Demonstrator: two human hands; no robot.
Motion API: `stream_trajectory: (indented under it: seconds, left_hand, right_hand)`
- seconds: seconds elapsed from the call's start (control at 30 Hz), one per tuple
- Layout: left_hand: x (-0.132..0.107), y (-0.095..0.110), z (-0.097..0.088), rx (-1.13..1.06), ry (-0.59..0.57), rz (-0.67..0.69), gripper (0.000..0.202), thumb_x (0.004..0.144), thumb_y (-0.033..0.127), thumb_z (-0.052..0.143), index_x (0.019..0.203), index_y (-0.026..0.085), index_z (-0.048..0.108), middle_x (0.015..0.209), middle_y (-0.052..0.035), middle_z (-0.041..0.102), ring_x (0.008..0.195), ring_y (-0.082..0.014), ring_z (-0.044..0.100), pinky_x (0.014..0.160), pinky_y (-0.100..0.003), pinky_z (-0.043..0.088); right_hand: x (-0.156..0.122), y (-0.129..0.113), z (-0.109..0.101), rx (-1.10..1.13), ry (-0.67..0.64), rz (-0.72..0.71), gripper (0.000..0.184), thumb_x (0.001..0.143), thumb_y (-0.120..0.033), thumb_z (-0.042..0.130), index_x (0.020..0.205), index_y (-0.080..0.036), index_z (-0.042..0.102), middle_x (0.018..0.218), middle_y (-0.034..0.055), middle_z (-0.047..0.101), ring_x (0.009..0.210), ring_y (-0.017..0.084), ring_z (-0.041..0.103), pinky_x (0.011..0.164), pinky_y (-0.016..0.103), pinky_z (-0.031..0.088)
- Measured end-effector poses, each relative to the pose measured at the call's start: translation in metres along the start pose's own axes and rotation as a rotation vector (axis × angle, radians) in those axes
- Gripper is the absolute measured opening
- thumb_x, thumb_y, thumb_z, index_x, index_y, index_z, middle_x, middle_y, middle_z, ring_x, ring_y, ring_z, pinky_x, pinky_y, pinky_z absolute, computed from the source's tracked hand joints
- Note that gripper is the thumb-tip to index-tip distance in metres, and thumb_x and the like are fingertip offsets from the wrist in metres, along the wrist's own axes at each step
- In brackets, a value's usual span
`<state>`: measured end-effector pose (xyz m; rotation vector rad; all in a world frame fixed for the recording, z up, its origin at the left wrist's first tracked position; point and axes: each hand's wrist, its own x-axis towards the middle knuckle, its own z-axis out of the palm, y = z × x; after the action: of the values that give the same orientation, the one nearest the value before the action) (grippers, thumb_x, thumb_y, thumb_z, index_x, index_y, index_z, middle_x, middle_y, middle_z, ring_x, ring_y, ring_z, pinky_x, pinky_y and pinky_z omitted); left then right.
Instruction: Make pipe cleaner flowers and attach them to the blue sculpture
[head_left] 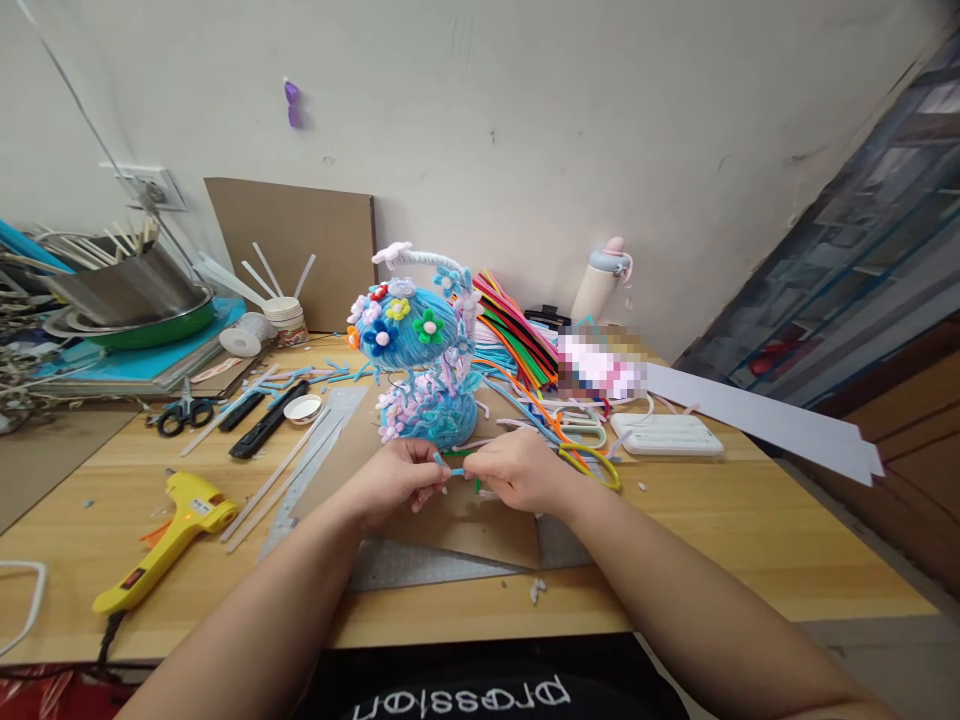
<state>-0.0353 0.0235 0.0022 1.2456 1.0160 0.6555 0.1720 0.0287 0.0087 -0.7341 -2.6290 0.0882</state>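
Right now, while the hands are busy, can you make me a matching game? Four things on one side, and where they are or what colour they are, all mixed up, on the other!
Things:
1. blue strip
2. glue gun
3. scissors
4. bottle

Places and colours:
A. black handles, on the left part of the table
B. cream body, pink on top, near the wall
C. between the fingers of the left hand and the right hand
D. yellow, lying near the left forearm

Right pairs: 1-C, 2-D, 3-A, 4-B
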Motion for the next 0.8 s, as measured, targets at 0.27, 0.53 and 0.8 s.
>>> stream_trajectory:
  seconds: [0.27, 0.53, 0.8]
  left_hand:
    - [0.000, 0.000, 0.004, 0.019, -0.149, -0.003, 0.017, 0.070, 0.028, 0.063, 0.063, 0.013, 0.056, 0.045, 0.0057, 0.046, 0.035, -0.0042, 0.034, 0.035, -0.018, 0.027]
    - [0.002, -0.004, 0.003, 0.024, -0.148, -0.013, 0.024, 0.069, 0.035, 0.067, 0.067, 0.013, 0.058, 0.049, 0.0052, 0.048, 0.039, -0.0056, 0.038, 0.037, -0.019, 0.031]
    - [0.001, 0.000, 0.001, 0.058, -0.134, -0.019, 0.031, 0.066, 0.042, 0.069, 0.066, 0.013, 0.059, 0.051, 0.0043, 0.051, 0.041, -0.0064, 0.042, 0.039, -0.020, 0.036]
  right_hand:
    - [0.004, -0.015, 0.005, -0.001, 0.023, 0.030, 0.030, 0.086, -0.031, 0.053, 0.113, -0.018, 0.052, 0.094, 0.0064, 0.066, 0.088, 0.018, 0.059, 0.073, 0.028, 0.041]
    - [0.002, -0.010, 0.013, -0.003, 0.036, 0.028, 0.019, 0.089, -0.030, 0.049, 0.098, -0.017, 0.059, 0.086, 0.0063, 0.067, 0.085, 0.018, 0.061, 0.072, 0.028, 0.043]
    - [0.003, -0.014, 0.010, 0.044, 0.013, 0.159, 0.011, 0.085, -0.023, 0.054, 0.094, -0.017, 0.057, 0.087, 0.0052, 0.066, 0.083, 0.017, 0.062, 0.068, 0.025, 0.042]
